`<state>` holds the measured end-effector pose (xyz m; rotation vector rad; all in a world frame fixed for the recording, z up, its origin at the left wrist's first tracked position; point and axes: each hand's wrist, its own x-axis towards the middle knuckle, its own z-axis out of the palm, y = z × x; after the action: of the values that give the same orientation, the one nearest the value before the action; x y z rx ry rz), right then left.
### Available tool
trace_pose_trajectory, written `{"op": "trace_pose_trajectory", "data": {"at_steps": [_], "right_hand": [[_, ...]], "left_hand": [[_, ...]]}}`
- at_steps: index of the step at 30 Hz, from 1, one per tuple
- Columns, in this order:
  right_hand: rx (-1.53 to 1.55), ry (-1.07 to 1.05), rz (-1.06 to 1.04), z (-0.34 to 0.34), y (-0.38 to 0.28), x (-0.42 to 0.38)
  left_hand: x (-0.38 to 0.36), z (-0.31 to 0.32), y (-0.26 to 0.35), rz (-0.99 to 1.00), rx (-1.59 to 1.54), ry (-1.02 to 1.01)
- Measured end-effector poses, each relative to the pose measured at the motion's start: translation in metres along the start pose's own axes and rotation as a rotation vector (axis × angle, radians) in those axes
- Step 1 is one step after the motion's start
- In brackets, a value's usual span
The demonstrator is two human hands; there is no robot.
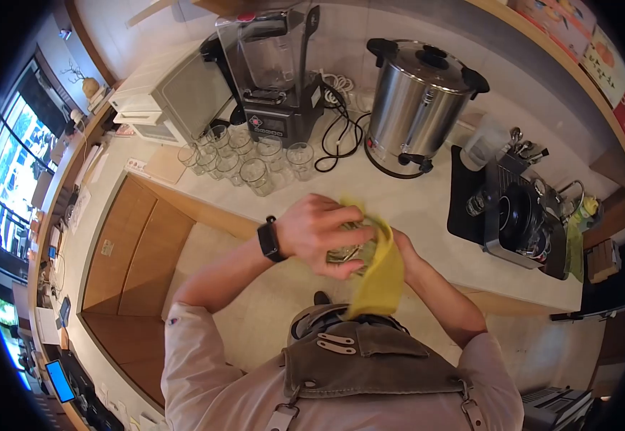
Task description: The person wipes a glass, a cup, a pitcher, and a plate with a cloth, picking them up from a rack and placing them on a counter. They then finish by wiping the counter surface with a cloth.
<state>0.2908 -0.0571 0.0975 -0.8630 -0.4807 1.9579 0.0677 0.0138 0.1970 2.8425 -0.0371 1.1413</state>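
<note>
My left hand, with a black watch at the wrist, is wrapped round a clear drinking glass held in front of my apron. A yellow cloth lies against the glass and hangs down on its right side. Behind the cloth, my right hand grips it against the glass; most of its fingers are hidden. On the counter beyond my left hand stand several clear glasses in a close group.
A blender and a white microwave stand behind the glasses. A steel urn with a loose black cable is at the back. To the right, a dish rack holds bowls and utensils. The counter edge runs just ahead of me.
</note>
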Motion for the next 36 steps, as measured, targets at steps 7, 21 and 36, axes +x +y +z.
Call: {"op": "trace_pose_trajectory", "data": {"at_steps": [7,21,36], "right_hand": [[-0.135,-0.332,-0.763,-0.054,0.006,-0.097],[0.54,-0.364,-0.66,-0.065,0.046,-0.072],[0.511,0.016,-0.351,-0.107,0.11,-0.104]], "left_hand": [[0.004,0.092,0.083,-1.054,-1.452,0.702],[0.003,0.17,0.152,-0.969,-2.34,0.917],[-0.037,0.203,0.168,-1.305,-1.982,1.019]]}}
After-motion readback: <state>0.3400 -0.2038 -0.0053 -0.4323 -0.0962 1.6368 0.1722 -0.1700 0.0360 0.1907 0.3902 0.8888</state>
